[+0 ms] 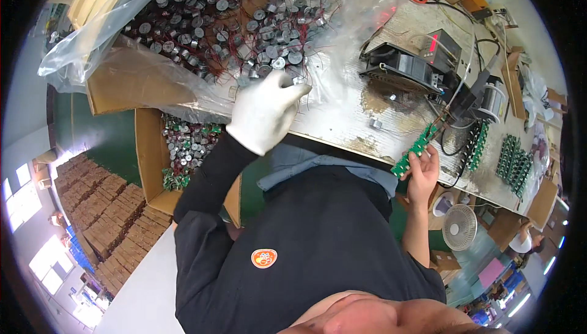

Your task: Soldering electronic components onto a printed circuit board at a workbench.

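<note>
My left hand [263, 112], in a white glove, is closed in a pinch at the front edge of a heap of small round metal motors [278, 63] with thin red wires. A small silver motor [298, 80] shows at its thumb and fingertips. Bare, my right hand [423, 171] grips the near end of a narrow green circuit board strip [418, 149], tilted up over the bench's front edge. The strip's far end lies close to the tip of a soldering tool [445, 111].
A black fan [400, 71] and a box with a red display [441, 47] stand on the bench [333, 123]. Beyond my right hand are a solder wire spool [491, 102] and more green boards [513, 163]. Below the bench, left, a cardboard box [147, 157] holds finished-looking parts.
</note>
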Demonstrator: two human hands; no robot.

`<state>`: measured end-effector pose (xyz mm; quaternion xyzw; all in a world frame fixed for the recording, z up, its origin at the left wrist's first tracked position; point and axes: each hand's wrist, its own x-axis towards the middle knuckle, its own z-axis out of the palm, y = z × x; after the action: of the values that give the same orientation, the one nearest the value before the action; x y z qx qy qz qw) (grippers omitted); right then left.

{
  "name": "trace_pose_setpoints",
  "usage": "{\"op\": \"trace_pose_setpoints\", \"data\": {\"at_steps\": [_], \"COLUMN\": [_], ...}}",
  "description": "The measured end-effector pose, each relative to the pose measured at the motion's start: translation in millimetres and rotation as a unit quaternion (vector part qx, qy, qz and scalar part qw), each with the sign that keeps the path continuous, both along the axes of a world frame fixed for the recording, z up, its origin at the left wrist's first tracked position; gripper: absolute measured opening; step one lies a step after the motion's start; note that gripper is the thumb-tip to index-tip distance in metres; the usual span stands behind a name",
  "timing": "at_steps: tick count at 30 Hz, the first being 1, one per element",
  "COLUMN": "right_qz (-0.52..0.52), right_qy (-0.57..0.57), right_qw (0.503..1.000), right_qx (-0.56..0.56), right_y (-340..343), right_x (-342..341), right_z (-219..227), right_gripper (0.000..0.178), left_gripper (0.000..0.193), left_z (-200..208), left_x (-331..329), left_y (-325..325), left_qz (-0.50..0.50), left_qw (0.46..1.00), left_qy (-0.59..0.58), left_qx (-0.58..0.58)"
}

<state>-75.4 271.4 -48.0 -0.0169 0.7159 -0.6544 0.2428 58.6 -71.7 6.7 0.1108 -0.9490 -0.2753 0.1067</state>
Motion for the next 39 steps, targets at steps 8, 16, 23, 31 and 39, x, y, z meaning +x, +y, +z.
{"op": "trace_pose_setpoints", "data": {"at_steps": [8,16,23,31,39], "right_qz": [0.024,0.034,0.05,0.063,0.059], "right_qy": [0.014,-0.011,-0.035,-0.06,-0.058], "right_qw": [0.999,0.997,0.99,0.983,0.987], "right_qx": [-0.027,-0.073,-0.129,-0.16,-0.14], "right_y": [2,8,11,13,11], "right_x": [-2,-5,-8,-12,-14], "right_z": [0,-1,0,-1,4], "right_gripper": [0.04,0.042,0.039,0.038,0.039], "left_gripper": [0.032,0.026,0.021,0.009,0.019], "left_z": [-4,-10,-11,1,12], "left_x": [-18,-24,-35,-45,-40], "left_y": [-3,1,21,30,-8], "left_qz": [-0.097,-0.106,-0.123,-0.087,0.034], "left_qw": [0.974,0.976,0.963,0.981,0.965], "left_qy": [-0.121,-0.085,-0.063,-0.081,-0.089], "left_qx": [-0.162,-0.17,-0.231,-0.156,0.243]}}
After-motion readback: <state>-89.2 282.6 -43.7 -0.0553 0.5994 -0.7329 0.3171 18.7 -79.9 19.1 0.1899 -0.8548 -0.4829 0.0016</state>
